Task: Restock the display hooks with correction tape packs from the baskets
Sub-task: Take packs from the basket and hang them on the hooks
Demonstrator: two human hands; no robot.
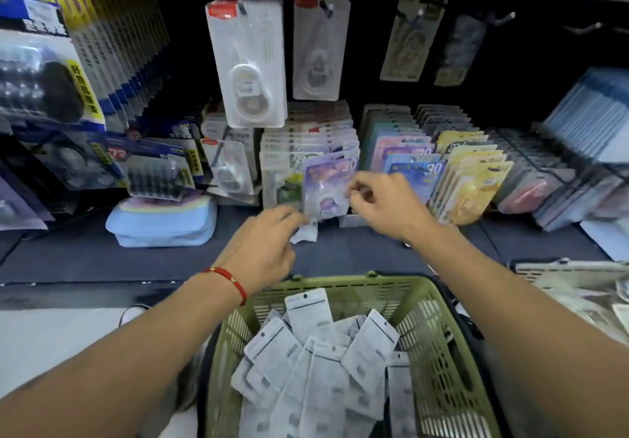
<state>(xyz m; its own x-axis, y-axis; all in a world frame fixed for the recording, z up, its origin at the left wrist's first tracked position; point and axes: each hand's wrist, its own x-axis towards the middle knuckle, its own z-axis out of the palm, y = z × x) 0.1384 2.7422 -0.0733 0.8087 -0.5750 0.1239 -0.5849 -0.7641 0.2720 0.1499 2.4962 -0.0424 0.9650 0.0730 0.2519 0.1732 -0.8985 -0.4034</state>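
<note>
We are holding a purple correction tape pack [326, 188] up in front of the full rows of packs at the far side of the shelf [85, 257]. More packs lie in a loose heap, backs up, in the green basket [439, 345] close to us. Two white packs [245, 63] hang on hooks higher up, and some hooks [503, 17] at the far right look bare.

We think the pack is light. It looks like a thin card with a clear plastic bump over the tape. The card may bend if we squeeze hard, and the plastic may feel slippery. So the flat edges seem the best place to hold it. The hole at the top needs to stay free for the hook.

Our left hand [269, 243] reaches in from the near left. Its fingers pinch the bottom corner of the purple pack, and a small white paper scrap [305, 233] sticks out under them. Our right hand [384, 203] comes in from the near right. Its fingers curl and pinch the right edge of the pack. Both arms stretch out over the basket. A red string bracelet [228, 278] sits on our left wrist.
</note>
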